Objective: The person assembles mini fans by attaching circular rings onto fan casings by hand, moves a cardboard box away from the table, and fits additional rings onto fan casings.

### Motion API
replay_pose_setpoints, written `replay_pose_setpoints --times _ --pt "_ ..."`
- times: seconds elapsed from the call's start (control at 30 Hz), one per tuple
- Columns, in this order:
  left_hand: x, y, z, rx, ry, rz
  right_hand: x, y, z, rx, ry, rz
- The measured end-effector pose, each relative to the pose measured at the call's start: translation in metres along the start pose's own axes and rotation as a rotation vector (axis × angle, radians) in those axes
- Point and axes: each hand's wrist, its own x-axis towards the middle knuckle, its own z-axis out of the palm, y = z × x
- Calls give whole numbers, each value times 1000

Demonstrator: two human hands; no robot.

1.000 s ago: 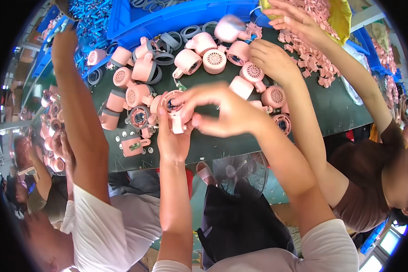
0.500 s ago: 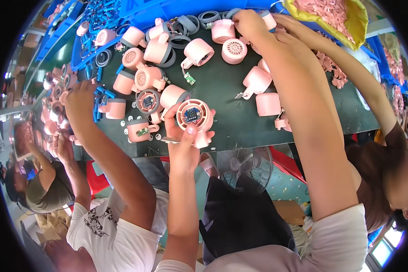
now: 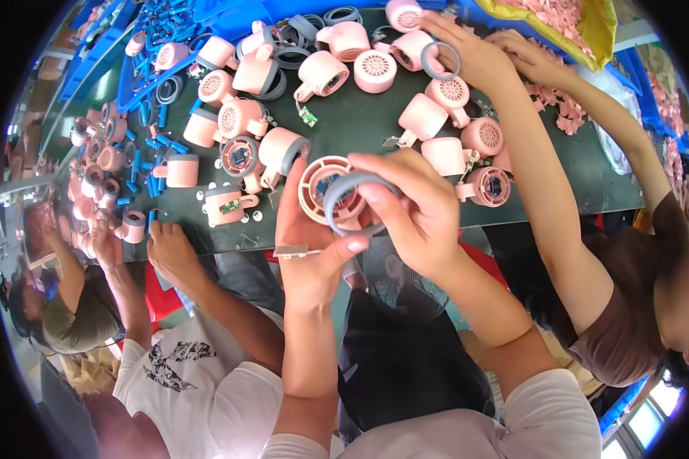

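My left hand (image 3: 310, 245) grips a round pink fan housing (image 3: 321, 187) with a small circuit board inside, holding it up over the near table edge. My right hand (image 3: 409, 210) pinches a grey ring (image 3: 343, 200) and holds it against the front of that housing. Both forearms rise from the lower edge of the view. The dark green table (image 3: 344, 130) lies just beyond my hands.
Many pink fan bodies (image 3: 329, 73) and grey rings (image 3: 287, 53) cover the table. Blue crates (image 3: 230, 11) stand at the far side. A person on the right reaches across holding a grey ring (image 3: 440, 60). Another person's hand (image 3: 172, 252) rests at the left table edge.
My right hand has come back from the far side of the table with a grey ring and now holds it on the pink housing. The person at left pulled their arm back.
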Motion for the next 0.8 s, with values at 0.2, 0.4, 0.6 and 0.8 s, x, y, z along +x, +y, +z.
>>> replay_pose_setpoints --times 0.2,0.4,0.6,0.8 --pt "-17 10 18 158 -115 82 20 -26 -17 -141 0 -555" --pt "-22 8 28 161 -231 296 21 -34 -22 -86 12 -642" --pt "-32 5 34 160 -128 196 20 -36 -32 -58 -30 -587" --pt "-39 12 43 265 -105 223 12 -33 -52 318 -203 -75"
